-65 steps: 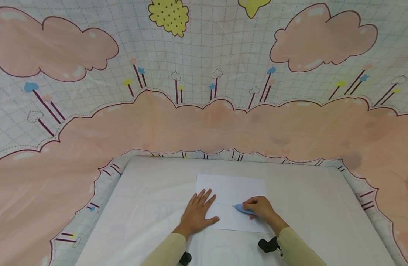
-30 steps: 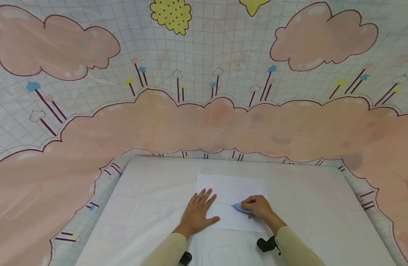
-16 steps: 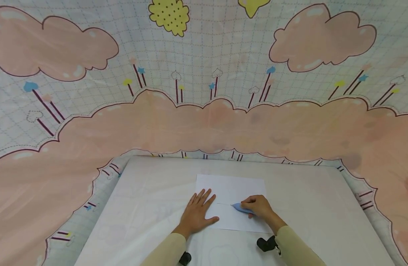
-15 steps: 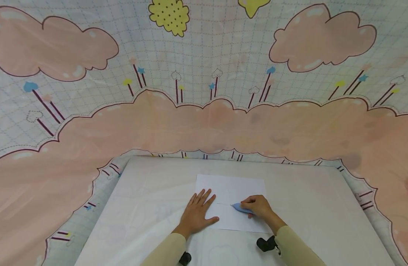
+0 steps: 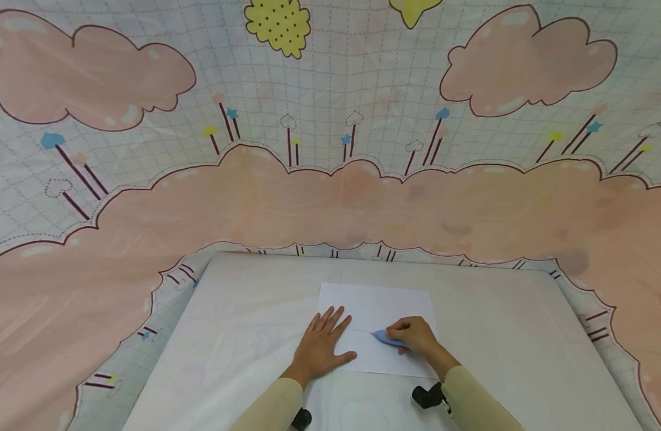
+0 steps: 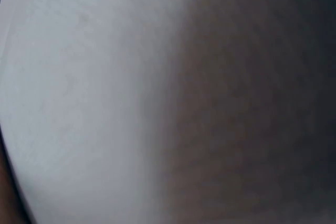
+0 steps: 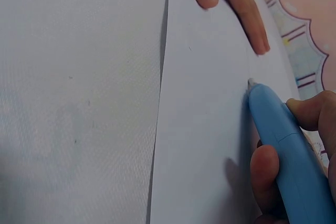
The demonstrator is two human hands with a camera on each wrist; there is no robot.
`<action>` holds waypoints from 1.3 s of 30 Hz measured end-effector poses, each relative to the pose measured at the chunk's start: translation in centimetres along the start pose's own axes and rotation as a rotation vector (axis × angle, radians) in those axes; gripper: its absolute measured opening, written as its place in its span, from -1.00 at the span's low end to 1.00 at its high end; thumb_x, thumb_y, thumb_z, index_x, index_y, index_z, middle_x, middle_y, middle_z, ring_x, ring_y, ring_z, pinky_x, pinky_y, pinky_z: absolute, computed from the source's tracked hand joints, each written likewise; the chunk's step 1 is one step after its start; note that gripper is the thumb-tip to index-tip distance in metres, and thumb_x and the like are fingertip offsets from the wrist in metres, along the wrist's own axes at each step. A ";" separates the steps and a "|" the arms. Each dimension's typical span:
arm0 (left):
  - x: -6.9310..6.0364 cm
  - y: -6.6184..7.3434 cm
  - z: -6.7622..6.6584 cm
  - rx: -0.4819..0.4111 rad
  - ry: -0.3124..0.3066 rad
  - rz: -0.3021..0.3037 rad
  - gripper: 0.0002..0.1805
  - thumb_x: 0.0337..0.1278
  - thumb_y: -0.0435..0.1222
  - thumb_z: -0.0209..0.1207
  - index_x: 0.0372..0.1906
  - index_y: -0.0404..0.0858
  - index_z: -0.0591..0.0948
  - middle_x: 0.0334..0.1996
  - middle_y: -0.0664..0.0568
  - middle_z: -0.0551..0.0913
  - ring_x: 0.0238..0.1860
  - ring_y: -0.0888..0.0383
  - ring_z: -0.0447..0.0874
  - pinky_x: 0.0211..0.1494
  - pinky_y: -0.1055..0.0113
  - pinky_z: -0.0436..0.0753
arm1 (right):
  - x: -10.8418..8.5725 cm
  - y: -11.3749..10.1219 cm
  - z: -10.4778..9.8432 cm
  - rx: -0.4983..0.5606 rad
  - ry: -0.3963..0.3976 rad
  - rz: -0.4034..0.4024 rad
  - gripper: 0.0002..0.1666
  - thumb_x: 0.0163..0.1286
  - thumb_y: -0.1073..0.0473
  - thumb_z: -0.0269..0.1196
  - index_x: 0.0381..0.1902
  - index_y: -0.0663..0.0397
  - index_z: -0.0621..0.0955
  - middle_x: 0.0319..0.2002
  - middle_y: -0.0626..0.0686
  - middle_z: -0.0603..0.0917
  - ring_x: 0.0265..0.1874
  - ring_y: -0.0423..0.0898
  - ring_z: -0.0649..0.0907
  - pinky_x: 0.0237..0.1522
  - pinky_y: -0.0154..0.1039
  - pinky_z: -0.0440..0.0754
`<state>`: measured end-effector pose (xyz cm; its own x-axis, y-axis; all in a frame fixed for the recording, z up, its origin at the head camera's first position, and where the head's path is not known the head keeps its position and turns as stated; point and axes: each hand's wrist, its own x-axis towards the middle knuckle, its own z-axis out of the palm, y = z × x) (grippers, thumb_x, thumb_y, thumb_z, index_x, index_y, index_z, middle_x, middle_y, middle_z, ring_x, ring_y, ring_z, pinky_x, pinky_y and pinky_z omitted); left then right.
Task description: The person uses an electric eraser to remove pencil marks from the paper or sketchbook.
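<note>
A white sheet of paper (image 5: 375, 299) lies on the white-covered table, with a thin line across it in the head view. The left hand (image 5: 317, 347) rests flat on the sheet's left part, fingers spread. The right hand (image 5: 416, 336) grips a light blue pen-like tool (image 5: 386, 338), its tip on or just over the sheet near the line. In the right wrist view, thumb and fingers wrap the blue tool (image 7: 291, 156), its metal tip (image 7: 252, 83) pointing toward the left hand's fingers (image 7: 244, 9). The left wrist view is blurred and shows no fingers.
The white table cover (image 5: 244, 299) surrounds the sheet. Behind it hangs a patterned cloth (image 5: 330, 203) with pink clouds, which also runs down both sides. Black devices (image 5: 428, 396) sit at both wrists, by the light sleeves (image 5: 478, 401).
The right hand and the blue tool have shifted slightly left across the sheet, toward the left hand. The left hand stays in place on the paper.
</note>
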<state>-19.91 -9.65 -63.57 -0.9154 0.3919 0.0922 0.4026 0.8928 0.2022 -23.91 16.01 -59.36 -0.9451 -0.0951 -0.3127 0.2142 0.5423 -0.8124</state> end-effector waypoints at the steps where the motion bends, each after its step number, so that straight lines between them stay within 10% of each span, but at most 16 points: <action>1: 0.0 0.0 0.0 0.000 -0.001 0.000 -0.08 0.20 0.45 -0.21 0.56 0.06 0.13 0.59 0.13 -0.04 0.59 0.06 -0.13 0.57 -0.01 0.00 | 0.0 0.0 0.0 -0.002 -0.001 0.000 -0.90 0.16 0.21 0.45 -0.37 0.11 0.75 -0.52 -0.05 0.69 -0.75 -0.18 0.55 -0.46 -0.30 0.52; 39: -0.1 0.4 -1.0 -0.022 -0.030 -0.008 -0.08 0.20 0.40 -0.10 0.55 0.01 0.16 0.59 0.08 0.00 0.59 0.02 -0.11 0.57 -0.03 -0.01 | 0.0 0.0 -0.1 0.002 0.005 -0.010 -0.90 0.17 0.21 0.44 -0.37 0.13 0.75 -0.56 -0.05 0.68 -0.76 -0.18 0.55 -0.45 -0.30 0.50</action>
<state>-19.63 -9.54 -62.51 -0.9180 0.3918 0.0616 0.3952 0.8907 0.2247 -23.93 16.12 -59.31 -0.9485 -0.0964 -0.3019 0.2050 0.5397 -0.8165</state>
